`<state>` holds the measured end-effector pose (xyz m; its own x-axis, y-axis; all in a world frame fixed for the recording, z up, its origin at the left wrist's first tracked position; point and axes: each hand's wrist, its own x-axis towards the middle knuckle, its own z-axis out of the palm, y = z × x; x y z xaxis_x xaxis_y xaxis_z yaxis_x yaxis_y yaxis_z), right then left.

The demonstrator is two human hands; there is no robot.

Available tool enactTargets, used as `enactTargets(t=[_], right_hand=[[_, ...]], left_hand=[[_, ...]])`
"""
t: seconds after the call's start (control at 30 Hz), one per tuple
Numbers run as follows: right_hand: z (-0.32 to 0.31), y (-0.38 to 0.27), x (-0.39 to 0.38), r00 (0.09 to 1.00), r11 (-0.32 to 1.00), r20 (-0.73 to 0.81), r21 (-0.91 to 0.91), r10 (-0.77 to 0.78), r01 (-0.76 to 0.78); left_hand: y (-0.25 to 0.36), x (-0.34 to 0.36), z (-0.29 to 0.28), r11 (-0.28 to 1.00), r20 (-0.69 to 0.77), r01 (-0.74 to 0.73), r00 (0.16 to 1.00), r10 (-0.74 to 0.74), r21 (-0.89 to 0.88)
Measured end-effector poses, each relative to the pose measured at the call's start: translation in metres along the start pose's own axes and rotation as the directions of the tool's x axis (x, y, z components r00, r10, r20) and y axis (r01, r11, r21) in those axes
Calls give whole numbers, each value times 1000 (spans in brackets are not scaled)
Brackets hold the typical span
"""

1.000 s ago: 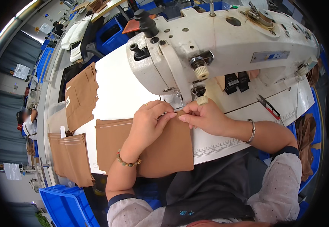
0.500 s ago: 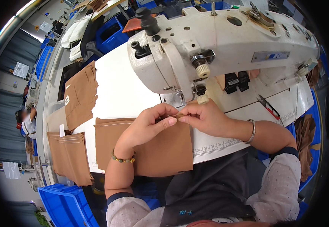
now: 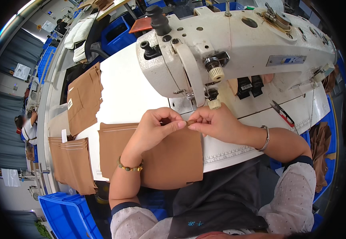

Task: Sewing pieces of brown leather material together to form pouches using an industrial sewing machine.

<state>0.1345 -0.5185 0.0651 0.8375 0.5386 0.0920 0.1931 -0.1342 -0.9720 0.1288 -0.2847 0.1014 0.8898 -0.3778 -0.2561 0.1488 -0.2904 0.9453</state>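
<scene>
My left hand (image 3: 161,127) and my right hand (image 3: 212,123) meet just in front of the sewing machine's needle area (image 3: 190,99), both pinching the top edge of a brown fabric piece (image 3: 169,163) between thumb and forefinger. The fabric lies over the white machine table (image 3: 121,87) and its front edge. The white sewing machine (image 3: 236,47) stands above my hands. To my right lie black-handled thread snips (image 3: 284,115) with red on them. Dark labels (image 3: 248,87) sit behind the machine's arm.
Brown fabric stacks lie at the left (image 3: 83,99) and lower left (image 3: 69,163). Blue bins stand at the lower left (image 3: 67,217), behind the table (image 3: 117,36) and at the right, where crumpled brown fabric (image 3: 318,155) sits. A person (image 3: 29,129) works at another machine far left.
My fingers have shifted slightly along and round the fabric's edge, and my left hand has turned a little, its thumb now lower. The pinch holds.
</scene>
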Motion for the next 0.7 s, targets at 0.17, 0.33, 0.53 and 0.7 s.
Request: enactTargets(t=[0.17,0.33,0.53,0.7], right_hand=[[1,3,1,993,981,46,157,111,-117],[12,28,-1,995,986,90,154,42,-56],[27,-9,-24,900,840,291,349,326,-416],[20,-8,-27,897,883,328,262,298,-389]], left_hand=[[6,-1,8,932,-106,-159,973,204,325],[0,4,11,895,-113,-289,932,344,339],[10,8,13,924,-134,-127,973,186,360],[-9,26,14,779,-83,-257,926,367,572]])
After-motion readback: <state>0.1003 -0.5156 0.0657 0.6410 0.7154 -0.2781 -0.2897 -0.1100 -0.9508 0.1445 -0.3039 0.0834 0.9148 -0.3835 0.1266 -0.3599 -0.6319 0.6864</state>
